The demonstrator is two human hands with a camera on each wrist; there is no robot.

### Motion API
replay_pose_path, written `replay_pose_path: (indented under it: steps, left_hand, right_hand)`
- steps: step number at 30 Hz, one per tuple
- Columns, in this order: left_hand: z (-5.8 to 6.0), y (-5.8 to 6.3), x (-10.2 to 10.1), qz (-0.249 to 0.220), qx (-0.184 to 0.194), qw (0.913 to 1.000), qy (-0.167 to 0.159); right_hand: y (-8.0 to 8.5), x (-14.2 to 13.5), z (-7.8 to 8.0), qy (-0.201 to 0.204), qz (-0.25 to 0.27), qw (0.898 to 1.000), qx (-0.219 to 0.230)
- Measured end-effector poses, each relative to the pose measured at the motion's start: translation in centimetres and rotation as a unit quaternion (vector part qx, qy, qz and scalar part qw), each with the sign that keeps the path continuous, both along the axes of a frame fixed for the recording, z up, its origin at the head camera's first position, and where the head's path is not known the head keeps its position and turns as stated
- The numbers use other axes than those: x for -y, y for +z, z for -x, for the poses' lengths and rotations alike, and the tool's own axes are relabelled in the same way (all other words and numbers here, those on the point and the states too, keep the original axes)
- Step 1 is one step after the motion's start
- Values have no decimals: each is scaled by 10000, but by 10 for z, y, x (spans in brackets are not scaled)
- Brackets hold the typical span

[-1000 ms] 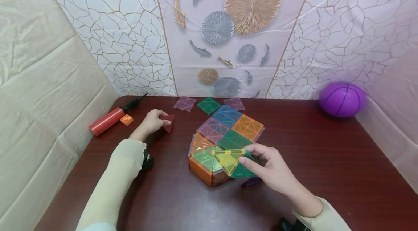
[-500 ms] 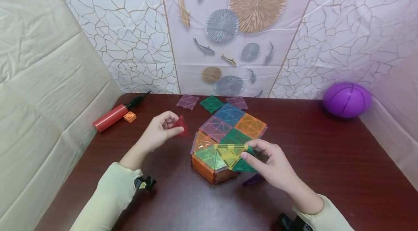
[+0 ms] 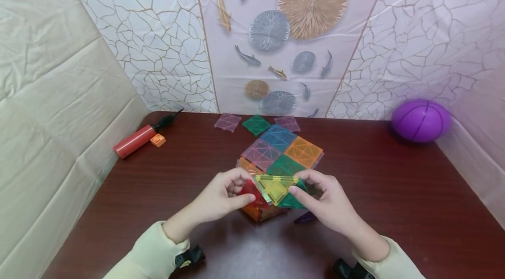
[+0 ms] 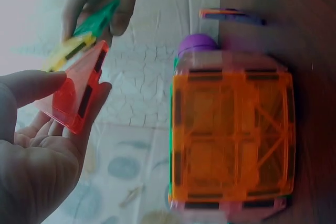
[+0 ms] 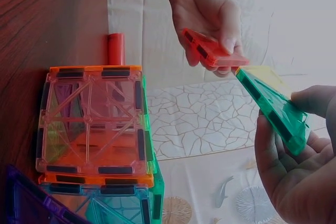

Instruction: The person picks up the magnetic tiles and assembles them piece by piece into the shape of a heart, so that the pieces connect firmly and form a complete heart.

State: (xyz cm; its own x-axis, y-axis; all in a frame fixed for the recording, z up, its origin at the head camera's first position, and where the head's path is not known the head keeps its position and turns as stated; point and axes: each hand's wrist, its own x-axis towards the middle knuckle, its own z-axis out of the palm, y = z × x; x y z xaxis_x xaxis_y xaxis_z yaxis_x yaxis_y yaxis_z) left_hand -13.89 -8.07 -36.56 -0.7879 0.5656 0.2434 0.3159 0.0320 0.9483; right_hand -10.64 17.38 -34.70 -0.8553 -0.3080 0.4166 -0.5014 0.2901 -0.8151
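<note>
My left hand (image 3: 222, 195) pinches a red triangular magnetic tile (image 4: 79, 90) between thumb and fingers. In my right hand (image 3: 329, 202) is a green triangular magnetic tile (image 5: 275, 111), with a yellow triangular magnetic tile (image 3: 276, 187) along its edge. The red tile's tip is right at the edge of the yellow and green pair in the wrist views. Below both hands stands a box-like build of see-through magnetic tiles (image 3: 278, 138), with blue, pink, orange and green on top. Its near end is partly hidden behind the hands. The left wrist view shows its orange side wall (image 4: 231, 135).
A dark purple tile (image 3: 305, 217) lies by the build's near right side. Behind the build lie pink (image 3: 227, 122) and green (image 3: 256, 125) square tiles. At left are a red hand pump (image 3: 135, 141) and a small orange block (image 3: 158, 140); a purple ball (image 3: 421, 120) sits back right.
My left hand has lifted the red triangle from the table at left and carried it right, up against the yellow and green tiles. My right hand has stayed nearly still.
</note>
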Motion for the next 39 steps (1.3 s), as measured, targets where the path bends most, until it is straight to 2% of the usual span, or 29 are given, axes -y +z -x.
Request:
replay_pose_path:
  steps: [3,9,11,15,18,20,22,24,28,30,35,39]
  left_hand:
    - [-4,-2,-5,126,-138,9998,-6]
    - [-9,-4,-9,66,-191,9998,0]
    - [-10,-5,-10,-17,-316,9995,-32]
    - [-17,-9,-13,-106,-825,9964,-173]
    - [-27,-15,-14,80,-1191,9925,-269]
    - [-35,-21,-14,293,-1304,9905,-316]
    - [-42,-28,-13,562,-1231,9903,-304]
    - [-46,-35,-14,791,-1025,9912,-277]
    - [-50,-49,-16,1180,-474,9915,-276]
    - [-50,-54,-17,1346,-450,9894,-310]
    - [-48,-64,-19,1642,-941,9813,-347]
    - [-47,-67,-21,1739,-1285,9759,-300]
  right_hand:
    - [-3,0,-1,97,-48,9999,-49]
    - [-7,-1,-4,354,-139,9991,-204]
    - [-8,-2,-5,389,-204,9988,-212]
    - [-13,-7,-8,536,-454,9969,-340]
    - [-22,-12,-13,968,-506,9931,-416]
    - [-29,-15,-16,1335,-517,9888,-421]
    - [-37,-18,-20,1629,-572,9846,-275]
    - [-44,-21,-23,1731,-719,9823,-39]
    - [-57,-22,-27,1646,-1014,9795,570]
    - [-63,-22,-28,1581,-1137,9782,725]
    - [-73,-21,-29,1445,-1378,9775,677]
    - [-78,-22,-28,1399,-1429,9773,697]
